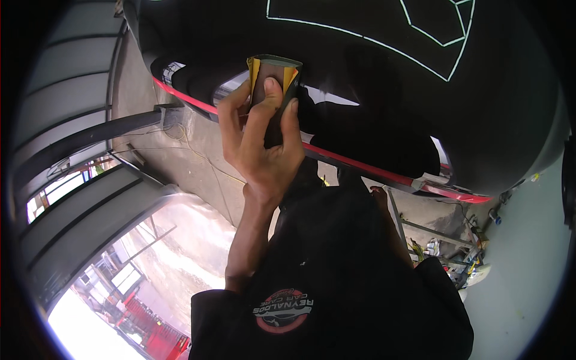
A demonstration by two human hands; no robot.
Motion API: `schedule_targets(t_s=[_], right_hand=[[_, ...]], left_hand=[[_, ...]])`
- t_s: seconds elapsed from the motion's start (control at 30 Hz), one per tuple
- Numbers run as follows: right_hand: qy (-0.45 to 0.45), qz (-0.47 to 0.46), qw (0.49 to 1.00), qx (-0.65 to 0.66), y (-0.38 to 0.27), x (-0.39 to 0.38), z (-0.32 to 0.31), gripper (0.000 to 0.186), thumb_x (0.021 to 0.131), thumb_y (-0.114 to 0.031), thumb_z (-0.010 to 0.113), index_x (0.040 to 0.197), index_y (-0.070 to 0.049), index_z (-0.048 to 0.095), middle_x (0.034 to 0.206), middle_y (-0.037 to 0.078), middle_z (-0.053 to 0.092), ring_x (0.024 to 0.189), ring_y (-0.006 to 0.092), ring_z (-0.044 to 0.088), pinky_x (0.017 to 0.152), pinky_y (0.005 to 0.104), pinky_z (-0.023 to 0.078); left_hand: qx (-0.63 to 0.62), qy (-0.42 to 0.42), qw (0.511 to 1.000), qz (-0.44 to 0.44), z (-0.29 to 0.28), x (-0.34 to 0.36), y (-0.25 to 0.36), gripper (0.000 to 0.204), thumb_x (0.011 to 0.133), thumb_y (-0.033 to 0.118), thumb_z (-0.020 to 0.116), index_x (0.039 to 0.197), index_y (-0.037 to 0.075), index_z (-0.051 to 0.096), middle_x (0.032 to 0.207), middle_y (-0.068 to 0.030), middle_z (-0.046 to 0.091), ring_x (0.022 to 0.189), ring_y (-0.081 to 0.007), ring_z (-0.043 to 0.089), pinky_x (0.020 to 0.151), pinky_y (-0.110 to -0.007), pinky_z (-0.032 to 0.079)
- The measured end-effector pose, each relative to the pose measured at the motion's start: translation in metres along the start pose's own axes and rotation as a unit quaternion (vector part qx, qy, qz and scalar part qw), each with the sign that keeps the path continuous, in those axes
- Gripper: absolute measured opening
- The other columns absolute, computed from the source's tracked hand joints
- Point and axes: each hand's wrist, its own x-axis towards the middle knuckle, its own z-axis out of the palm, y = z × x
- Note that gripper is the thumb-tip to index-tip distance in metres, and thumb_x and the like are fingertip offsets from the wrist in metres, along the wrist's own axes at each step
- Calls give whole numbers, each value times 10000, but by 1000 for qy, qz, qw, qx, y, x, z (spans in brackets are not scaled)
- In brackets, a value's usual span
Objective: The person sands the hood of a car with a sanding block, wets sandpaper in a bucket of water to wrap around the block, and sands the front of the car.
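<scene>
My left hand (261, 135) is closed round a sanding block (268, 81). It looks wrapped in a dark, paper-like sheet, with yellow showing at both sides. One finger presses on its middle and the others grip its sides. The block is against or just above a glossy black car body panel (384, 114), which mirrors lines of light. Red tape or trim (366, 171) runs along the panel's lower edge. Lower on the right, my right hand (378, 192) hangs beside my dark shirt, mostly hidden, its fingers not clear.
Thin cables (210, 162) lie on the concrete floor (141, 90) at the left, near a dark curved post (90, 135). A metal frame (438, 233) with assorted items stands at the right, by a pale wall (516, 258). Red equipment (150, 330) shows at the lower left.
</scene>
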Motion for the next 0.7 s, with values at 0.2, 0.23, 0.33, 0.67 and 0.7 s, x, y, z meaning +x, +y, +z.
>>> schedule_targets(t_s=[0.2, 0.23, 0.33, 0.67, 0.7], right_hand=[[10, -77, 997, 18, 14, 1, 4, 285, 908, -178, 524, 1080, -12, 679, 806, 78, 694, 746, 170, 662, 704, 321, 519], [10, -76, 997, 18, 13, 1, 3, 285, 908, -178, 524, 1080, -12, 679, 806, 78, 694, 746, 170, 662, 704, 321, 519], [-7, -38, 999, 31, 10, 3, 3, 283, 922, -212, 540, 1075, -22, 685, 807, 80, 699, 745, 148, 665, 692, 313, 515], [7, -19, 999, -28, 17, 11, 4, 285, 917, -219, 532, 1073, -54, 704, 753, 46, 688, 722, 141, 654, 683, 312, 509], [8, -28, 1000, -5, 15, 13, 5, 288, 914, -215, 530, 1076, -52, 703, 754, 47, 688, 720, 140, 654, 686, 309, 508]], left_hand=[[-3, -5, 1000, 20, 3, -2, -2, 245, 744, -45, 786, 976, -23, 710, 1062, -161, 609, 851, -208, 628, 701, -301, 487], [-10, 1, 1000, 9, 4, 3, -2, 240, 739, -39, 790, 967, -21, 718, 1066, -171, 611, 857, -217, 632, 708, -297, 483], [-1, -4, 1000, 15, -2, -11, 4, 240, 747, -43, 786, 974, -18, 711, 1056, -159, 607, 845, -206, 624, 699, -298, 483], [1, -18, 1000, 23, -3, -16, 7, 250, 765, -51, 774, 1002, -14, 707, 1056, -151, 598, 849, -210, 630, 685, -293, 498], [0, -17, 1000, 26, 0, -11, 1, 250, 765, -51, 774, 1002, -14, 707, 1056, -151, 598, 849, -210, 630, 685, -293, 498]])
